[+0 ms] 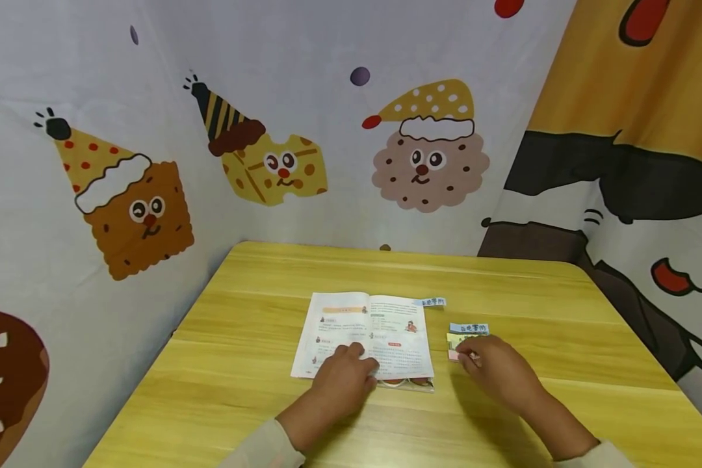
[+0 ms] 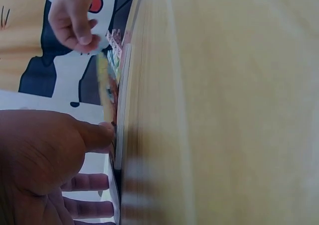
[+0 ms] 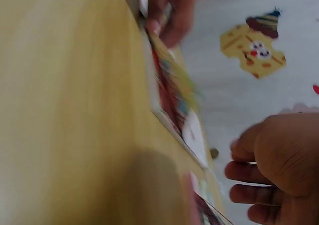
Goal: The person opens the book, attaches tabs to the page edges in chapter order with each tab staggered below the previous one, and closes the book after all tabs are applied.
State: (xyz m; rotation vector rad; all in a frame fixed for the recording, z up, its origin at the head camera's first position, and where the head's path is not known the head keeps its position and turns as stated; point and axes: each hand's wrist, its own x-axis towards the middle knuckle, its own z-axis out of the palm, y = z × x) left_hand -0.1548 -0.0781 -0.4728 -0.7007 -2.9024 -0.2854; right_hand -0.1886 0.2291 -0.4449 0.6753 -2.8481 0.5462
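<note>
An open book (image 1: 339,318) with printed pages lies mid-table. My left hand (image 1: 342,377) rests on the lower part of its left page. In the left wrist view the left thumb (image 2: 97,135) is at the book's near edge, the other fingers extended. A blue handwritten strip (image 1: 435,301) sticks out past the right page's top corner. To the right lie a similar blue strip (image 1: 468,328) and yellow and pink paper slips (image 1: 453,348). My right hand (image 1: 500,370) is over these slips, fingers bent with thumb close to the index finger; I cannot tell whether it pinches a slip.
A clear plastic edge with a colourful print (image 1: 412,383) shows beneath the book's lower right side. The wooden table (image 1: 257,273) reaches back to a curtain (image 1: 339,221) with cartoon figures.
</note>
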